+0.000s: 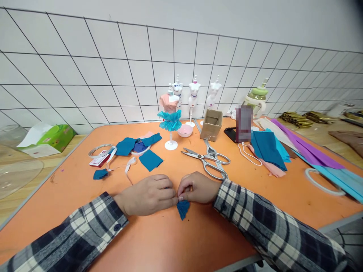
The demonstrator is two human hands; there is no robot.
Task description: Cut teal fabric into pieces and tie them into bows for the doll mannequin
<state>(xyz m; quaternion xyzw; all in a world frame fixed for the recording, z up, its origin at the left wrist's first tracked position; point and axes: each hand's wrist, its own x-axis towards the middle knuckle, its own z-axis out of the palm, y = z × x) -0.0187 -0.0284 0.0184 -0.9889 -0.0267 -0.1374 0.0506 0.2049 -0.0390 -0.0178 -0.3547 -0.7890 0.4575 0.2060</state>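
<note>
A small pleated piece of teal fabric (183,209) fans out below my fingertips, close above the orange tabletop. My right hand (197,187) pinches its gathered top between thumb and forefinger. Against it from the other side comes my left hand (150,194), closed, its fingertips meeting at the same gathered spot; its thumb is hidden. Just beyond my right hand lie large metal scissors (205,156) with the blades pointing left. A flat teal fabric square (151,160) rests past my left hand, beside more teal scraps (125,146) and a white ribbon (131,163).
Behind stands a mini dress form (170,113) in pink and turquoise fabric, with several bare forms near the tiled wall. A pink bowl (185,130), a cardboard box (211,124) and a metal ruler (210,148) are mid-table. Folded fabrics (268,149) lie right, a red box (99,160) left.
</note>
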